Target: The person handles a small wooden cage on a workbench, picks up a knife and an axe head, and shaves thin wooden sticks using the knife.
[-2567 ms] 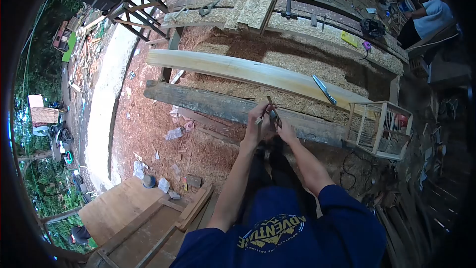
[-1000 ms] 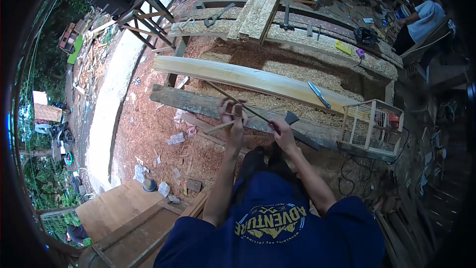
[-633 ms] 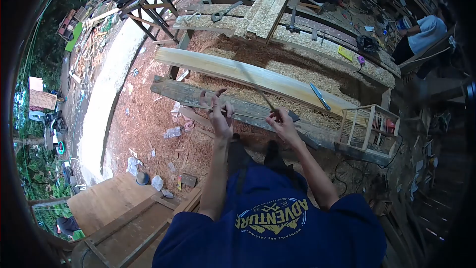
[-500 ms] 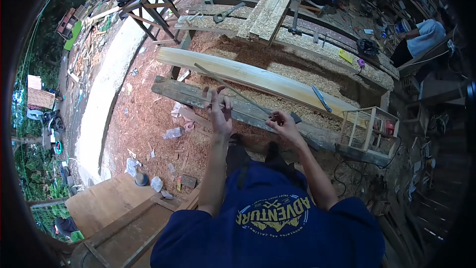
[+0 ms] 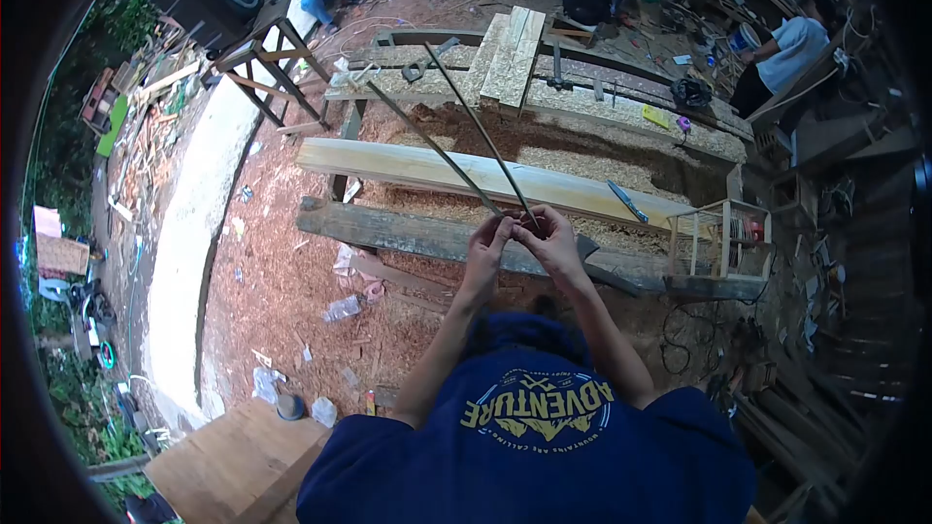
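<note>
Brown sticks point(image 5: 472, 117) splay from fingers point(image 5: 501, 230) across plank point(image 5: 558, 183) edges.

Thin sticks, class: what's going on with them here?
The person's left hand and right hand are close together, holding two thin sticks by their near ends. The sticks spread apart as they slant out over the weathered board and the pale plank. A knife lies on the pale plank, left of a barred cage.

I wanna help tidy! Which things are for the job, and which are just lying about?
For the job, it seems: two thin sticks, held by left hand and right hand; perhaps the knife.

Probably lying about: clear plastic; yellow thing.
</note>
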`<control>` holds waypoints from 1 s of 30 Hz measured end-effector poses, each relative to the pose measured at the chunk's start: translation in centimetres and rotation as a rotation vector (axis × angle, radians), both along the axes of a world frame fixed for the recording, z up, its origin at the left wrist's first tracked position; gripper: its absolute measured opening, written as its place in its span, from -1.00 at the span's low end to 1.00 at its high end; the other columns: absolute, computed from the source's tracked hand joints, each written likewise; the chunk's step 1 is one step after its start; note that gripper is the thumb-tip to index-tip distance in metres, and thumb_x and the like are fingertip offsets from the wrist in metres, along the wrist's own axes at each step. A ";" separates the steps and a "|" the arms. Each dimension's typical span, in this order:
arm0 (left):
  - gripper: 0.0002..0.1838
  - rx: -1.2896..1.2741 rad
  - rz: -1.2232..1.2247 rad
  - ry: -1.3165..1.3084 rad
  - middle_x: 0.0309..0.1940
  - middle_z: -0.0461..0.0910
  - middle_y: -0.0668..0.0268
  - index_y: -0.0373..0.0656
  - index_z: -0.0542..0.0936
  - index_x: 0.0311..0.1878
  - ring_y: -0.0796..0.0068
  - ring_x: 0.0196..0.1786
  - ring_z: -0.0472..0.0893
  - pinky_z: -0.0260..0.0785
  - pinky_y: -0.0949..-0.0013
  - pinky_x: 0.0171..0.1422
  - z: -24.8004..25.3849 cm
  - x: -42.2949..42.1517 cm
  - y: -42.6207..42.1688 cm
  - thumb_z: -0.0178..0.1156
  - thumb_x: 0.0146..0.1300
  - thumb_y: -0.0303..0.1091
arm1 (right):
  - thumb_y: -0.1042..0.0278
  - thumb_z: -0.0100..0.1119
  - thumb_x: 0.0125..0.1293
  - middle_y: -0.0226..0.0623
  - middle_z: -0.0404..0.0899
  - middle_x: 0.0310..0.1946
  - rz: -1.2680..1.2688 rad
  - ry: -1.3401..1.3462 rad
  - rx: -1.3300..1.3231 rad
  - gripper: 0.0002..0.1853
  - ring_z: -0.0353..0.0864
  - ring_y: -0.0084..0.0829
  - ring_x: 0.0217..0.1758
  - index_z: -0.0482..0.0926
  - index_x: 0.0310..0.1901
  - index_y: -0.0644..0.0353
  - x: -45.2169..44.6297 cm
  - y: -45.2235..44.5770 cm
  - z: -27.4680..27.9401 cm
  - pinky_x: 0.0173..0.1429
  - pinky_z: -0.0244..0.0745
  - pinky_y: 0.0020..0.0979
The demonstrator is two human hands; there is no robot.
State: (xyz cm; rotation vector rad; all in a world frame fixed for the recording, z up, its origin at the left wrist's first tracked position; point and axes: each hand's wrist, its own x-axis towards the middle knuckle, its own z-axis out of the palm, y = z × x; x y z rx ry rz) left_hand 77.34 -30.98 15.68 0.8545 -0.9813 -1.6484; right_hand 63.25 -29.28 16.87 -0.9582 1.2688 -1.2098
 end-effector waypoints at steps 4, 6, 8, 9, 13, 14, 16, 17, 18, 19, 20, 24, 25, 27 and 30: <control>-0.63 -0.050 0.031 -0.056 -0.14 0.69 0.23 -0.28 0.60 -0.03 0.51 -0.06 0.65 0.50 0.34 0.16 0.0 2.6 -2.1 0.02 0.59 -0.12 | 0.41 0.39 0.34 -0.43 0.68 -0.27 -0.120 0.052 -0.054 -0.76 0.61 -0.65 -0.24 0.58 -0.03 0.22 2.4 -0.8 0.2 -0.12 0.52 -0.57; -0.63 -0.035 0.043 -0.046 -0.19 0.68 0.23 -0.26 0.57 -0.08 0.48 -0.13 0.66 0.53 0.31 0.12 0.1 4.7 -3.4 0.00 0.60 -0.11 | 0.43 0.39 0.33 -0.42 0.69 -0.28 -0.172 0.059 -0.062 -0.71 0.65 -0.61 -0.21 0.57 0.03 0.26 3.1 -1.2 0.9 -0.09 0.52 -0.52; -0.64 -0.008 0.055 -0.015 -0.33 0.62 0.28 -0.23 0.50 -0.12 0.47 -0.27 0.66 0.59 0.31 -0.02 0.4 6.5 -4.8 0.00 0.60 -0.08 | 0.42 0.40 0.32 -0.46 0.68 -0.29 -0.156 -0.002 -0.003 -0.67 0.62 -0.66 -0.26 0.55 0.06 0.24 3.7 -1.6 2.3 -0.20 0.47 -0.56; -0.64 -0.005 0.040 -0.030 -0.35 0.60 0.30 -0.23 0.50 -0.12 0.48 -0.29 0.65 0.60 0.33 -0.05 0.6 7.3 -5.5 0.00 0.59 -0.08 | 0.41 0.41 0.32 -0.48 0.67 -0.29 -0.153 -0.033 0.031 -0.65 0.60 -0.69 -0.28 0.54 0.08 0.22 4.0 -1.6 2.6 -0.25 0.44 -0.58; -0.63 0.000 -0.004 -0.087 -0.47 0.49 0.39 -0.23 0.51 -0.10 0.59 -0.44 0.56 0.51 0.45 -0.30 1.6 9.4 -8.0 0.02 0.59 -0.06 | 0.41 0.41 0.31 -0.49 0.70 -0.29 -0.188 -0.181 0.067 -0.66 0.45 -0.81 -0.43 0.53 0.07 0.15 5.3 -2.6 2.5 -0.46 0.24 -0.67; -0.63 -0.016 -0.020 -0.108 -0.48 0.48 0.40 -0.23 0.52 -0.09 0.60 -0.46 0.54 0.47 0.47 -0.33 1.5 10.0 -8.8 0.02 0.59 -0.06 | 0.42 0.42 0.31 -0.49 0.69 -0.30 -0.213 -0.187 0.073 -0.66 0.45 -0.81 -0.42 0.53 0.07 0.15 5.7 -2.7 2.4 -0.45 0.24 -0.68; -0.65 -0.045 -0.021 -0.106 -0.53 0.40 0.46 -0.22 0.54 -0.06 0.67 -0.53 0.42 0.26 0.52 -0.45 1.3 10.7 -10.3 0.03 0.59 -0.07 | 0.44 0.42 0.30 -0.49 0.68 -0.30 -0.265 -0.199 0.088 -0.66 0.45 -0.82 -0.42 0.53 0.06 0.15 6.2 -2.8 2.1 -0.45 0.23 -0.68; -0.67 -0.018 -0.043 -0.110 -0.53 0.36 0.48 -0.20 0.54 -0.06 0.69 -0.53 0.36 0.23 0.53 -0.45 1.0 11.1 -10.7 0.03 0.59 -0.09 | 0.43 0.41 0.31 -0.50 0.68 -0.31 -0.270 -0.187 0.090 -0.67 0.46 -0.82 -0.42 0.53 0.06 0.14 6.3 -2.6 1.8 -0.45 0.23 -0.68; -0.69 0.008 -0.066 -0.114 -0.54 0.32 0.50 -0.18 0.54 -0.05 0.71 -0.53 0.29 0.20 0.53 -0.45 0.6 11.5 -11.3 0.03 0.59 -0.11 | 0.42 0.39 0.33 -0.51 0.68 -0.32 -0.276 -0.173 0.091 -0.67 0.46 -0.82 -0.42 0.53 0.07 0.12 6.3 -2.5 1.3 -0.45 0.23 -0.68; -0.71 0.032 -0.087 -0.115 -0.54 0.29 0.53 -0.17 0.53 -0.05 0.73 -0.53 0.23 0.16 0.53 -0.45 0.1 11.7 -11.8 0.03 0.59 -0.12 | 0.40 0.38 0.34 -0.52 0.67 -0.33 -0.280 -0.157 0.091 -0.68 0.46 -0.81 -0.42 0.52 0.07 0.11 6.2 -2.5 0.8 -0.46 0.23 -0.68; -0.69 0.023 -0.087 -0.179 -0.54 0.27 0.53 -0.18 0.52 -0.04 0.73 -0.53 0.22 0.11 0.54 -0.46 -0.4 11.7 -11.7 -0.01 0.60 -0.10 | 0.39 0.33 0.38 -0.50 0.67 -0.32 -0.299 -0.167 0.110 -0.73 0.46 -0.81 -0.43 0.52 0.06 0.12 6.0 -2.5 0.1 -0.46 0.24 -0.67; -0.68 0.196 -0.153 -0.149 -0.54 0.26 0.51 -0.19 0.50 0.02 0.69 -0.53 0.21 0.12 0.51 -0.44 -5.5 10.8 -10.3 -0.10 0.62 -0.14 | 0.34 0.12 0.52 -0.44 0.63 -0.32 -0.381 -0.212 0.194 -0.83 0.42 -0.77 -0.47 0.52 0.06 0.15 4.8 -1.7 -3.0 -0.46 0.30 -0.64; -0.68 0.226 -0.157 -0.127 -0.54 0.28 0.50 -0.19 0.51 0.03 0.70 -0.54 0.22 0.12 0.51 -0.46 -6.3 10.4 -9.7 -0.11 0.62 -0.15 | 0.32 0.07 0.55 -0.43 0.62 -0.32 -0.402 -0.231 0.215 -0.82 0.41 -0.77 -0.48 0.52 0.06 0.16 4.5 -1.7 -3.9 -0.46 0.31 -0.64; -0.68 0.285 -0.156 -0.087 -0.54 0.31 0.50 -0.19 0.53 0.06 0.71 -0.56 0.24 0.12 0.53 -0.48 -7.7 9.7 -8.6 -0.12 0.62 -0.17 | 0.31 0.04 0.56 -0.45 0.58 -0.32 -0.393 -0.197 0.236 -0.81 0.44 -0.73 -0.42 0.54 0.06 0.18 3.0 -1.8 -7.0 -0.41 0.37 -0.63; -0.70 0.334 -0.168 -0.144 -0.52 0.35 0.51 -0.19 0.53 0.08 0.74 -0.54 0.27 0.12 0.57 -0.47 -9.8 9.0 -7.6 -0.10 0.61 -0.20 | 0.31 0.11 0.53 -0.49 0.56 -0.33 -0.389 -0.157 0.303 -0.80 0.47 -0.67 -0.38 0.56 0.07 0.17 0.7 -2.6 -11.5 -0.35 0.41 -0.58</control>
